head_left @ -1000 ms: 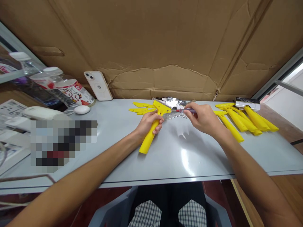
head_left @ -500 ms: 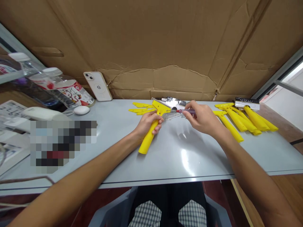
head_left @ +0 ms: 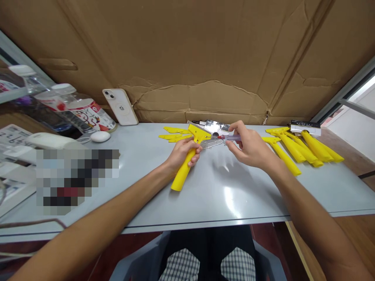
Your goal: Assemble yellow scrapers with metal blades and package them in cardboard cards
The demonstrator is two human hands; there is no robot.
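"What is nearest to you?"

"My lap, in dark trousers (head_left: 209, 249) with checked patches. Next comes the front edge of the grey tabletop (head_left: 187, 210). It runs on between my arms, so they have room to move."

"And your hands?"

"My left hand (head_left: 183, 153) has its fingers wrapped around a yellow scraper (head_left: 181, 175), out in the middle, with its wide head pointing away from me. My right hand (head_left: 250, 144) is at a screwdriver (head_left: 231, 137). Thumb and pointer are spread on each side of its handle. I can't tell if the other fingers squeeze it. Its thin end reaches the scraper's head."

"What's around them?"

"Loose yellow pieces (head_left: 174, 137) on the left, a pile of more yellow scrapers (head_left: 295, 150) on the right. A shiny silver packet (head_left: 216, 126) is just behind."

"Any writing?"

"A white label (head_left: 13, 136) far left has big blurry numbers, maybe 2264. The small box (head_left: 305, 128) at the back right has letters too tiny to read. The white phone (head_left: 120, 107) has an apple on it, and leans on the cardboard (head_left: 222, 58)."

"Any bottles?"

"Plastic bottles (head_left: 95, 113) at the back left, white caps on, red and white labels. I can't tell how full they are."
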